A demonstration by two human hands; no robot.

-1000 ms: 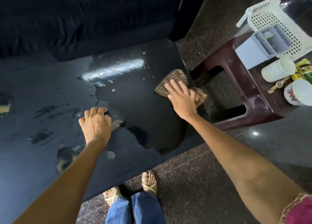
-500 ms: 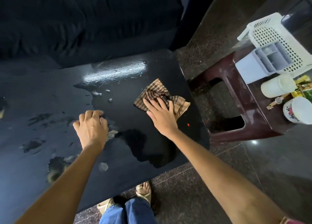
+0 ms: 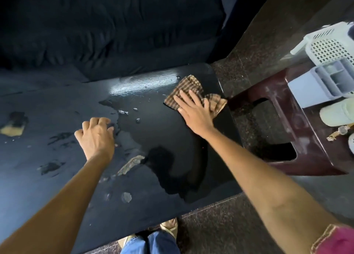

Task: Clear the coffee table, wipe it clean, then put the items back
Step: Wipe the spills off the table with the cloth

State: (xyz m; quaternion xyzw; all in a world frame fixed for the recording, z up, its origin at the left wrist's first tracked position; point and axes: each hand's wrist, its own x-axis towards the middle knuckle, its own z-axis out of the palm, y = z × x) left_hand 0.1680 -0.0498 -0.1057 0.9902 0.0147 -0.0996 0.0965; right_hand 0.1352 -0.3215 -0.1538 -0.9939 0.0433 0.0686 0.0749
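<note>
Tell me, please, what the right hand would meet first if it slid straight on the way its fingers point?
The right hand lies flat on the cloth, fingers aimed up-left towards the table's far edge. Past the cloth, only bare tabletop shows, then the sofa beyond, though depth there is hard to judge.

Checked cloth (crumpled) on wet table.

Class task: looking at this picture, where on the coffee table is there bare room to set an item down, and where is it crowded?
Free: the dark tabletop between the left hand and the right hand; also the near edge in front of both arms. Taken: the far right corner, under the checked cloth that the right hand presses. Crowded: the maroon stool, holding a white basket and cups.
</note>
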